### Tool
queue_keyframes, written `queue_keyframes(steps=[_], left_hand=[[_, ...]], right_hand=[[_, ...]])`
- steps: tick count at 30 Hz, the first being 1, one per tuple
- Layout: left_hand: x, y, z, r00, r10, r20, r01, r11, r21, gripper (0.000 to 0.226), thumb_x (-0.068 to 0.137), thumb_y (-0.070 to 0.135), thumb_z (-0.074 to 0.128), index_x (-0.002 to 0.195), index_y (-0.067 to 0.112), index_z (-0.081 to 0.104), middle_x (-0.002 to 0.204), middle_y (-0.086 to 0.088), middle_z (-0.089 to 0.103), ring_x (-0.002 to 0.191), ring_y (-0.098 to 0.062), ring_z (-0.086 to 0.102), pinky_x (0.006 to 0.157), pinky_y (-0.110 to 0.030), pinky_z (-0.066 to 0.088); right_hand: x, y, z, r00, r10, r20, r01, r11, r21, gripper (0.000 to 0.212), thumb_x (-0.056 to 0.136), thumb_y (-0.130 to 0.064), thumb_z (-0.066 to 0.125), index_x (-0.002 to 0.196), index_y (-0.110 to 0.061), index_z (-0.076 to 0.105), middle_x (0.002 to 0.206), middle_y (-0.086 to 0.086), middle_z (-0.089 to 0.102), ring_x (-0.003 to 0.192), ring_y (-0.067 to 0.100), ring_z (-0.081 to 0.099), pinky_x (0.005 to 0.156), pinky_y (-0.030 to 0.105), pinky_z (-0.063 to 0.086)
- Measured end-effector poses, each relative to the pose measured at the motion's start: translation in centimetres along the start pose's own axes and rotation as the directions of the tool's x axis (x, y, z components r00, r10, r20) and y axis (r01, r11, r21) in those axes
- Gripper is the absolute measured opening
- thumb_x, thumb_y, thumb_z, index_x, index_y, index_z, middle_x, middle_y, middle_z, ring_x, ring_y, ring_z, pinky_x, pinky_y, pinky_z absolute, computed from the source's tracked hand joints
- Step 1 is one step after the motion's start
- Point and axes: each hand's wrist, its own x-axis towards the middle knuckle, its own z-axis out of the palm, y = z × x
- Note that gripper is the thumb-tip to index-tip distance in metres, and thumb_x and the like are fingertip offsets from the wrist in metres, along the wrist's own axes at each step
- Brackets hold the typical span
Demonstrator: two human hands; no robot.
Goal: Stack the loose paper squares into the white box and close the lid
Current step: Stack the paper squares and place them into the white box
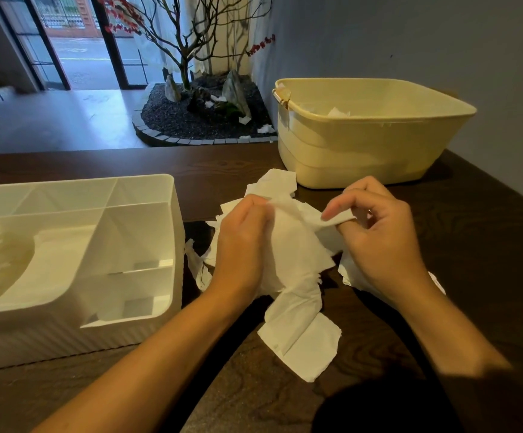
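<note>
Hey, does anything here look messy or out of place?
Yes. The paper squares lie in a crumpled, overlapping heap on the table beside the white box, some with ragged edges. A few white scraps also lie on the gravel bed beyond the table.

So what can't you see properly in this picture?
- Head view: the white box runs off the left edge, so its lid can't be made out.
- The yellow tub wall hides most of what's inside.
- The left hand and right hand cover part of the paper squares, so no counting them.
</note>
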Motion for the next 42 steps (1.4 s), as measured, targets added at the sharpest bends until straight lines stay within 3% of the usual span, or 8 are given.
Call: queue_keyframes(steps=[3,7,11,17,21,28,37,42], left_hand=[[0.0,-0.1,0.3,0.998,-0.055,0.031,0.056,0.998,-0.032,0.050,0.103,0.041,0.047,0.078,-0.002,0.051,0.074,-0.008,0.062,0.072,-0.023,0.060,0.071,-0.027,0.045],[0.0,-0.2,0.3,1.000,0.022,-0.005,-0.021,0.997,0.070,0.029,0.097,0.029,0.064,0.070,0.016,0.060,0.066,0.013,0.060,0.067,0.001,0.055,0.064,-0.010,0.043],[0.0,-0.4,0.2,0.999,0.018,-0.037,-0.015,0.997,0.075,0.015,0.088,0.027,0.076,0.087,0.020,0.062,0.078,0.003,0.064,0.074,-0.014,0.059,0.067,-0.022,0.050],[-0.5,0.1,0.5,0.999,-0.009,0.041,0.007,0.998,0.055,0.038,0.082,0.042,0.075,0.113,0.029,0.058,0.077,0.000,0.068,0.069,-0.013,0.063,0.068,-0.023,0.053],[-0.5,0.0,0.6,0.998,0.057,0.013,-0.059,0.982,0.178,0.029,0.077,0.058,0.068,0.099,0.040,0.062,0.086,0.013,0.067,0.083,-0.008,0.062,0.076,-0.012,0.049],[-0.1,-0.5,0.4,0.999,0.039,-0.033,-0.031,0.973,0.227,0.020,0.094,0.021,0.065,0.077,0.030,0.070,0.076,0.014,0.070,0.075,0.000,0.064,0.070,-0.007,0.049],[0.2,0.9,0.0,0.964,-0.266,0.020,0.267,0.961,-0.072,0.023,0.097,0.025,0.061,0.075,0.025,0.070,0.071,0.010,0.069,0.081,-0.012,0.064,0.068,-0.023,0.047],[0.3,1.1,-0.1,0.936,-0.348,0.051,0.351,0.916,-0.194,0.027,0.095,0.035,0.063,0.097,0.010,0.073,0.096,-0.016,0.071,0.102,-0.034,0.067,0.082,-0.039,0.047]], right_hand=[[0.0,0.2,0.1,1.000,-0.018,-0.019,0.019,0.999,0.042,0.038,0.084,0.014,0.063,0.071,-0.022,0.069,0.085,-0.013,0.055,0.085,0.007,0.057,0.069,0.018,0.049],[0.1,0.4,0.4,0.994,0.041,-0.099,-0.031,0.995,0.099,0.043,0.089,0.009,0.056,0.076,-0.030,0.066,0.090,-0.015,0.057,0.092,0.008,0.058,0.075,0.025,0.050],[0.3,0.4,0.2,0.984,0.081,-0.159,-0.054,0.984,0.170,0.036,0.091,-0.003,0.054,0.079,-0.035,0.066,0.095,-0.010,0.062,0.093,0.012,0.058,0.073,0.034,0.049],[0.0,0.0,0.3,0.997,0.053,-0.064,-0.044,0.989,0.142,0.028,0.094,-0.005,0.058,0.084,-0.029,0.066,0.089,-0.009,0.064,0.090,0.016,0.060,0.073,0.037,0.051],[0.1,0.1,0.1,0.996,-0.038,-0.077,0.036,0.999,-0.029,0.029,0.091,-0.005,0.057,0.080,-0.031,0.063,0.087,-0.014,0.060,0.088,0.008,0.058,0.071,0.028,0.051],[-0.1,0.2,0.4,0.956,-0.289,-0.056,0.272,0.939,-0.213,0.015,0.086,-0.017,0.050,0.082,-0.026,0.061,0.084,-0.011,0.056,0.083,0.006,0.056,0.068,0.015,0.044],[0.3,0.5,-0.3,0.996,-0.002,-0.094,-0.007,0.996,-0.094,0.016,0.092,-0.013,0.067,0.099,-0.027,0.067,0.098,-0.009,0.063,0.094,0.003,0.057,0.075,0.020,0.049],[0.5,0.0,-0.4,0.995,0.093,-0.024,-0.093,0.996,0.016,0.014,0.093,-0.018,0.065,0.088,-0.031,0.066,0.086,-0.010,0.066,0.085,-0.001,0.059,0.069,0.018,0.050]])
